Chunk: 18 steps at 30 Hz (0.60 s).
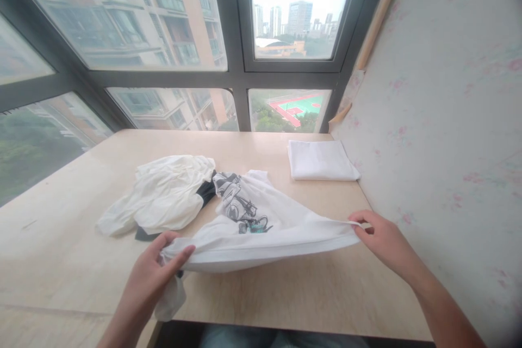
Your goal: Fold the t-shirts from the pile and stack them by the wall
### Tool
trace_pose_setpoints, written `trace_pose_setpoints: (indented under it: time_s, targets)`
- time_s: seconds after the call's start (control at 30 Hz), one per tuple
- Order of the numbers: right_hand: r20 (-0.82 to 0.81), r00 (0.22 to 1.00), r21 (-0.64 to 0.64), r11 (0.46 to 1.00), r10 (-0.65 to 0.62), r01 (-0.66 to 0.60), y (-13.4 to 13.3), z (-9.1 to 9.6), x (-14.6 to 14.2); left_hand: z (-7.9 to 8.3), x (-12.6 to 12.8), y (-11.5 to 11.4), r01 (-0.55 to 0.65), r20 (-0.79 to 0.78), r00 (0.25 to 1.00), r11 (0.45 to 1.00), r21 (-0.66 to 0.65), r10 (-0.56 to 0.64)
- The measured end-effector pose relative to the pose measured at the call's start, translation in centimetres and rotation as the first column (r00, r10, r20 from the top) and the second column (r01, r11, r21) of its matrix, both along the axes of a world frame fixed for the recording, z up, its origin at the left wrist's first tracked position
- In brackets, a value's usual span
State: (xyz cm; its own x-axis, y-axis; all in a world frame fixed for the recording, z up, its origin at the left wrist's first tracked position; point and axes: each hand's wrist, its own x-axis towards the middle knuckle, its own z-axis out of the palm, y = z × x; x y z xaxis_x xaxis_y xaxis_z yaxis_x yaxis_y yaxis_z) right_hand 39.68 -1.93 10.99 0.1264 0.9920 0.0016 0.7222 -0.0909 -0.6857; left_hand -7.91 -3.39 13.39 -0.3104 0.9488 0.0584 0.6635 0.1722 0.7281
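A white T-shirt (285,212) with a dark printed picture is stretched between my two hands, its edge lifted toward me. My left hand (157,269) grips one end of that edge, with some cloth hanging below the fingers. On the other side, my right hand (377,234) pinches a corner between thumb and fingers. The far part of the shirt lies on the wooden surface, partly bunched. Just left of it sits a crumpled cream garment (171,190), with black cloth (207,190) showing at its edge.
A folded white cloth (320,160) lies at the back right, close to the flowered wall (440,136). Dark-framed windows (238,79) rise behind the pale wooden surface (253,299). The surface's front edge is close to my body.
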Motion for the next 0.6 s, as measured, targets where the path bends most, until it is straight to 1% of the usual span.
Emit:
trace_pose_setpoints:
  time_s: [0.07, 0.13, 0.2, 0.27, 0.33, 0.37, 0.43, 0.53, 0.57, 0.6]
  targets:
    - [-0.021, 1.0, 0.011, 1.0, -0.003, 0.003, 0.4, 0.1, -0.4, 0.6, -1.1, 0.3, 0.091, -0.07, 0.993, 0.995, -0.043, -0.094]
    - [-0.036, 0.999, 0.019, 1.0, -0.024, 0.024, 0.6, 0.2, -0.6, 0.4, -2.4, 0.4, 0.176, -0.14, 0.973, 0.981, -0.076, -0.185]
    - [-0.048, 0.998, 0.044, 0.998, -0.038, 0.04, 0.8, 0.4, -0.6, -0.5, -3.6, 0.2, 0.26, -0.165, 0.947, 0.959, -0.112, -0.276]
    - [-0.046, 0.997, 0.083, 0.994, -0.065, 0.069, 1.1, 0.6, -0.4, -1.7, -4.7, -0.2, 0.342, -0.166, 0.917, 0.93, -0.135, -0.362]
    - [-0.025, 0.99, 0.135, 0.98, -0.141, 0.143, 1.2, 1.0, 0.1, -3.0, -5.4, -0.8, 0.391, -0.187, 0.889, 0.905, -0.165, -0.418]
    - [-0.009, 0.98, 0.162, 0.966, -0.2, 0.199, 1.3, 1.2, 0.4, -3.6, -5.7, -1.1, 0.394, -0.209, 0.879, 0.9, -0.187, -0.428]
    - [0.016, 0.943, 0.217, 0.922, -0.331, 0.32, 1.1, 1.5, 1.1, -4.3, -6.0, -1.4, 0.34, -0.277, 0.877, 0.914, -0.22, -0.392]
    - [0.002, 0.853, 0.284, 0.818, -0.522, 0.5, 0.7, 1.8, 2.2, -4.8, -5.6, -1.0, 0.228, -0.37, 0.883, 0.952, -0.202, -0.29]
    - [-0.004, 0.829, 0.296, 0.792, -0.559, 0.535, 0.5, 1.8, 2.4, -4.9, -5.4, -0.7, 0.205, -0.377, 0.888, 0.961, -0.187, -0.263]
    - [-0.002, 0.819, 0.298, 0.781, -0.574, 0.549, 0.3, 1.8, 2.7, -4.9, -5.1, -0.3, 0.193, -0.369, 0.897, 0.966, -0.171, -0.244]
